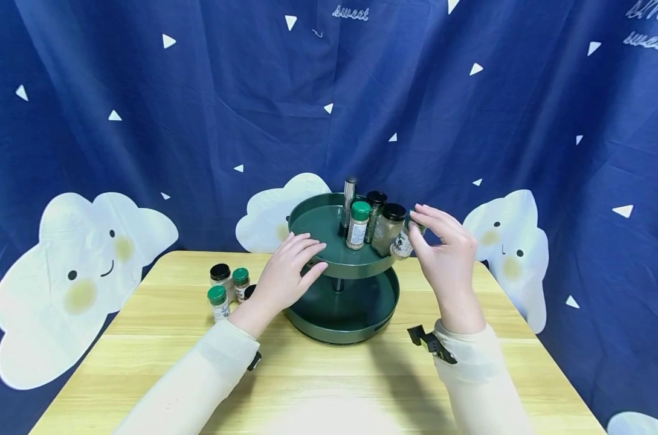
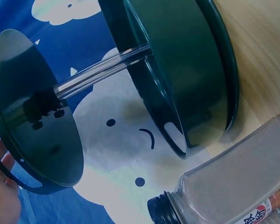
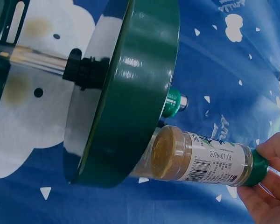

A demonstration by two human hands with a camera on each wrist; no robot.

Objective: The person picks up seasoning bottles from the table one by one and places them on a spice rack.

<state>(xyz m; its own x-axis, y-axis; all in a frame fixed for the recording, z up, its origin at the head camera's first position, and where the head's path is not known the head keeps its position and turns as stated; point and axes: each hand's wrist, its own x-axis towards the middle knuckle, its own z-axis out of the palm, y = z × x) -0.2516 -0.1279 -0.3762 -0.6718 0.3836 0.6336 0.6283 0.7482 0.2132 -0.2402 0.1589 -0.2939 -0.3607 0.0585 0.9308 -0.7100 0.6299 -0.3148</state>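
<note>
In the head view a two-tier dark green turntable rack (image 1: 339, 335) stands on the table. My right hand (image 1: 448, 257) pinches the green cap of a spice jar (image 3: 214, 158) with tan powder and a white label. The jar is held beside the upper tray's right rim, its base toward the tray in the right wrist view. My left hand (image 1: 290, 272) rests at the upper tray's (image 2: 37, 116) left rim, fingers extended. On that tray stand a green-capped jar (image 1: 357, 226), a dark black-capped jar (image 1: 376, 211) and a larger black-capped jar (image 1: 388, 229).
Left of the rack stand several more jars, among them a black-capped jar (image 1: 220, 278) and a green-capped jar (image 1: 218, 302); my left hand partly hides one. A metal post (image 1: 348, 205) rises from the upper tray. A blue curtain (image 1: 198, 121) hangs behind the wooden table (image 1: 154, 350).
</note>
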